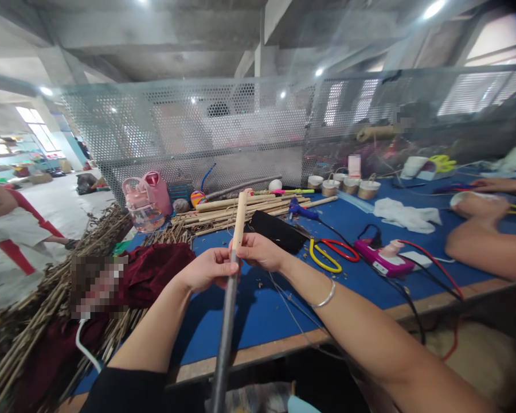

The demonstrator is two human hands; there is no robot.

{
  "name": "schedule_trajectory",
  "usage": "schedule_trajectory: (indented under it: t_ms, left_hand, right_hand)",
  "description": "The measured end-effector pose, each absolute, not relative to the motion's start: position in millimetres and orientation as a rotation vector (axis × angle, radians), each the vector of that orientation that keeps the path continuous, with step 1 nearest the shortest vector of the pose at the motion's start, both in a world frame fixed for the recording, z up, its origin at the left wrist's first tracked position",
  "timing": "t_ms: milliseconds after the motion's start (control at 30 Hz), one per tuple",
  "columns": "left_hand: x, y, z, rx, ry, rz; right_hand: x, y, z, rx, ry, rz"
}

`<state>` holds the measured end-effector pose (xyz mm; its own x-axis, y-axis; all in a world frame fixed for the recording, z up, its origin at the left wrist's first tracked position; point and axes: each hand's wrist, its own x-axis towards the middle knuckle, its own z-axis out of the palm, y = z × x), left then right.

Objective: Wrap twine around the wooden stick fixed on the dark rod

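Above the blue tabletop, both hands meet at the joint of a long rod. Its lower part is a grey tube [227, 321] running down past the table's front edge, and a pale wooden stick [239, 221] rises from its top. My left hand [211, 268] is closed round the upper end of the tube. My right hand [260, 251] pinches the base of the stick, thumb on the near side. A thin wire [290, 301] trails below my right hand. Behind the rod lie several wooden sticks [279, 205] and a black cloth [277, 230].
Right of my hands are yellow-and-red-handled scissors [325, 261], a blue glue gun [301, 211] and a purple power strip [382, 258] with cables. Dry twigs [30, 298] and a dark red cloth [159, 269] lie left. A co-worker's arm [485, 246] rests at right. Perforated panels [189, 132] stand behind.
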<state>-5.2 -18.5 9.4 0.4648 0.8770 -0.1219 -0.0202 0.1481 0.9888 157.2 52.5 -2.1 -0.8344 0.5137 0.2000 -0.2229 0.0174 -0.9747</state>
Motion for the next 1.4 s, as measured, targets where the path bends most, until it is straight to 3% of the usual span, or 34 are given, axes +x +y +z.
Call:
schedule_trajectory:
  t_ms: [1167,1400]
  left_hand:
    - [-6.0,-20.0,10.6,1.273,0.922,0.744]
    - [-4.7,-19.8,12.6,1.376,1.109,0.804]
  right_hand:
    - [159.6,54.0,-2.2,-0.300,-1.795,1.926]
    - [157.8,52.5,0.3,-0.361,-1.798,1.865]
